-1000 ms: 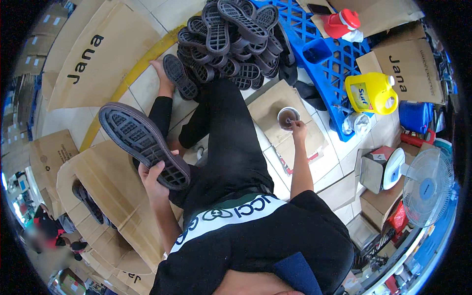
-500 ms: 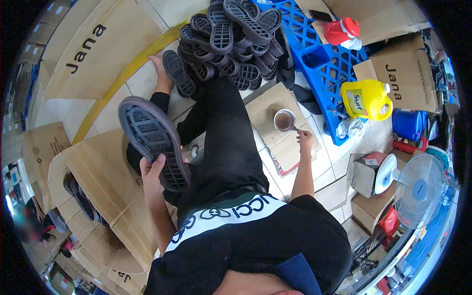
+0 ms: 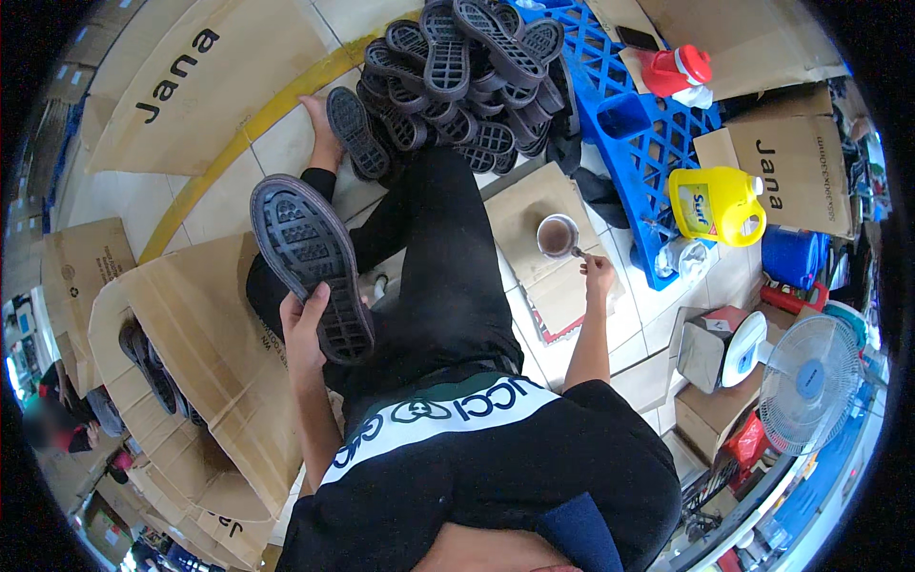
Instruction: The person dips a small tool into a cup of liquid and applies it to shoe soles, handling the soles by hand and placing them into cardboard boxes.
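My left hand (image 3: pixel 307 324) is closed on a dark shoe sole (image 3: pixel 303 229), thumb on its ridged underside, and holds it up over my left leg. My right hand (image 3: pixel 599 275) is closed on a thin dark handle (image 3: pixel 578 252) at the rim of a cup (image 3: pixel 569 221) with brown liquid in it. Whether this handle belongs to the cup or to a tool in it, I cannot tell. The cup stands on a flat cardboard piece (image 3: pixel 534 195) on the floor. Beyond my legs lies a heap of similar soles (image 3: pixel 448 71).
An opened cardboard box (image 3: pixel 238 381) on the left holds more soles (image 3: pixel 152 367). On the right are a blue plastic pallet (image 3: pixel 610 153), a yellow jug (image 3: pixel 715 205), a red jug (image 3: pixel 675 71) and a fan (image 3: pixel 808 381). Another person (image 3: pixel 71 410) is at the far left.
The sole in my left hand has shifted slightly right and turned more upright. The whole view has slid a little. My right hand keeps its place by the cup.
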`<state>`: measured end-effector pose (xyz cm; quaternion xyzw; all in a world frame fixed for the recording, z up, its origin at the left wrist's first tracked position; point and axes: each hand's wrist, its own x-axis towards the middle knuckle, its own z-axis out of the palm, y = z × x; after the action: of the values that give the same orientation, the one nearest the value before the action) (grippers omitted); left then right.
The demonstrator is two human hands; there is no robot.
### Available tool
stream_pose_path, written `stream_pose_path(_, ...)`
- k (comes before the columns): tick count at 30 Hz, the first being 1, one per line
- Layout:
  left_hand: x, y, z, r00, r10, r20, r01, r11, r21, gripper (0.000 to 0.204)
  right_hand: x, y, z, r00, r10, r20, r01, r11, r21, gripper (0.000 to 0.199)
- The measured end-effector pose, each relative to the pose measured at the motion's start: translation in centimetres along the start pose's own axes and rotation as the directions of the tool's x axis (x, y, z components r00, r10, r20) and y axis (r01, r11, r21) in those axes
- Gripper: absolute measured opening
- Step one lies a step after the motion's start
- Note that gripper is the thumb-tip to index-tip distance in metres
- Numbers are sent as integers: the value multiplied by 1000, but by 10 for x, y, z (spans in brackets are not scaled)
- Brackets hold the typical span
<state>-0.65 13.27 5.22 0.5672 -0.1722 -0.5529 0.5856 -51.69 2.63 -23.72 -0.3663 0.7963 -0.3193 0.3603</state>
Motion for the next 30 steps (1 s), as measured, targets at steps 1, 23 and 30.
stream_pose_path(1, 0, 1, 1, 1000, -1, -1, 1, 1000, 1, 30, -1, -2, -1, 1000, -10, -6, 10, 1000, -19, 19)
stream_pose_path(23, -1, -14, -8, 1000, -6, 4, 6, 1000, -23, 33, -11, 21, -1, 998, 55, 24, -60, 940, 336, 23)
stream_pose_path(30, -2, -12, -5, 992, 60, 110, -58, 998, -22, 37, -20, 16, 9, 999, 30, -14, -19, 856, 517, 22)
